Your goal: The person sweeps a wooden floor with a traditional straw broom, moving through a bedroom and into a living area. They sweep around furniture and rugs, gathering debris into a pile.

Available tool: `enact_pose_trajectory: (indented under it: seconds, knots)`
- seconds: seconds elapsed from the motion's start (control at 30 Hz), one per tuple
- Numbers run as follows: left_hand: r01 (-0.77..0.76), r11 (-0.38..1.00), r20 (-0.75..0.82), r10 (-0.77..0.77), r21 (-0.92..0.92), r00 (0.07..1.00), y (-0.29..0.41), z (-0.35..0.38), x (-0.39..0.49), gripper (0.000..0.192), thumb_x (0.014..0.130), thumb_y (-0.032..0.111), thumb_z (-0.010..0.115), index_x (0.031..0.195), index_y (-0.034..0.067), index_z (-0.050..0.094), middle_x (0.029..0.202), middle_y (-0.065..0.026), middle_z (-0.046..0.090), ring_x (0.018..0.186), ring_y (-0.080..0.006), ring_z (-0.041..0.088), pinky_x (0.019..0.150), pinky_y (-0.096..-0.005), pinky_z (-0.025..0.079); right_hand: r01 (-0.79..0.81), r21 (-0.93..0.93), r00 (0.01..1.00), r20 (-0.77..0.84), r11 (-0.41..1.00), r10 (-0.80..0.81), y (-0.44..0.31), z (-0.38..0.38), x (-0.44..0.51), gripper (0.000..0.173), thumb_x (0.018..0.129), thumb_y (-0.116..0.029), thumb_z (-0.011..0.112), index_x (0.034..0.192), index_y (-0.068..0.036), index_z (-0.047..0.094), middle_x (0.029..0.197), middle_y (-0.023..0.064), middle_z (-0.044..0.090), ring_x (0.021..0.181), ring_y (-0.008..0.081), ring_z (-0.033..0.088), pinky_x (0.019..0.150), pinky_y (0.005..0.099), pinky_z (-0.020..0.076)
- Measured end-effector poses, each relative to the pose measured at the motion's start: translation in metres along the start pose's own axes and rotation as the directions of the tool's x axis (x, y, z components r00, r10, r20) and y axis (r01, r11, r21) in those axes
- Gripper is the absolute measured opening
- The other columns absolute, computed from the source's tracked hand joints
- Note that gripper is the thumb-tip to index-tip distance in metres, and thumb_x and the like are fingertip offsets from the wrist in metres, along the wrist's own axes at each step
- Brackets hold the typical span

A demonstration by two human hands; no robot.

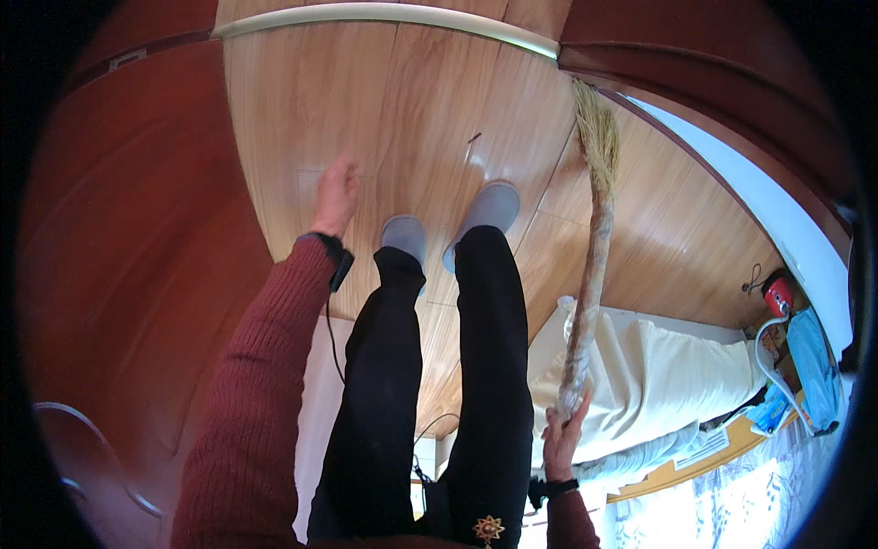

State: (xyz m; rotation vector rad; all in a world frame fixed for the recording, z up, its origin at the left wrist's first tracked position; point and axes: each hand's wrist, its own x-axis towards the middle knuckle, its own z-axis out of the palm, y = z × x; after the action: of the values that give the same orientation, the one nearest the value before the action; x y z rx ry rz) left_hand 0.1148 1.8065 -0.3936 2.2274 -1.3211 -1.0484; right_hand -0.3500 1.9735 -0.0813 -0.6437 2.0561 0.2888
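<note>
My right hand [564,436], at the lower right, grips the end of a long-handled straw broom [595,240]. The broom's bristles [599,134] lie near the foot of the reddish-brown wooden furniture at the upper right. My left hand [337,192] hangs over the wood floor left of my feet, slightly blurred, with its fingers loosely curled and nothing seen in it. A small dark sliver [475,138] lies on the floor ahead of my grey slippers [495,204]. A black device is strapped at each wrist.
Reddish-brown wooden panels [137,226] rise on the left. A pale curved strip [384,12] crosses the floor ahead. At the right are a cream cloth cover [658,377], a red object [778,295], a blue bag [813,364] and a cable. A black cord hangs from my left wrist.
</note>
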Motion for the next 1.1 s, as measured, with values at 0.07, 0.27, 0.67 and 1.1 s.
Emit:
enact_pose_trajectory:
  seconds: [0.07,0.27,0.67,1.1]
  knots:
    - [-0.087,0.994,0.044,0.085,0.060,0.995,-0.009,-0.037,-0.039,0.011,0.083,-0.003,0.055,0.091,-0.003,0.063,0.066,-0.0121,0.053,0.061,-0.0206,0.056,0.058,-0.0331,0.045,0.148,-0.056,0.989,-0.011,0.987,-0.149,-0.010,-0.004,-0.001,0.073,0.093,-0.010,0.056,0.153,-0.010,0.015,0.132,0.0274,0.051,0.114,0.0349,0.057,0.095,0.0415,0.0452]
    - [0.238,0.971,0.190,-0.233,-0.003,0.954,0.020,-0.142,-0.142,0.006,0.083,0.000,0.061,0.077,-0.002,0.061,0.058,-0.0074,0.050,0.053,-0.0142,0.051,0.049,-0.0309,0.041,0.124,0.266,0.976,0.142,0.956,-0.166,-0.004,0.010,-0.024,0.061,0.095,-0.012,0.055,0.148,-0.001,0.026,0.133,0.0242,0.053,0.120,0.0288,0.053,0.100,0.0378,0.0417]
    - [0.319,0.880,0.367,-0.183,-0.353,0.912,0.152,-0.224,-0.207,0.012,0.082,-0.007,0.054,0.076,0.003,0.053,0.062,-0.0011,0.050,0.052,-0.0100,0.050,0.047,-0.0250,0.040,0.026,0.409,0.980,0.172,0.912,-0.105,0.025,0.004,-0.098,0.045,0.092,-0.033,0.061,0.126,-0.006,0.048,0.074,0.0070,0.056,0.062,0.0158,0.054,0.056,0.0311,0.0454]
    - [0.084,0.995,0.552,-0.036,-0.061,0.833,0.298,-0.227,-0.209,0.005,0.077,-0.009,0.057,0.076,-0.004,0.057,0.068,-0.0062,0.059,0.062,-0.0132,0.058,0.061,-0.0266,0.049,0.092,0.991,0.995,-0.087,0.097,-0.050,-0.002,-0.077,-0.017,0.025,0.092,-0.021,0.060,0.107,-0.007,0.046,0.070,0.0028,0.048,0.047,0.0119,0.047,0.038,0.0294,0.0393]
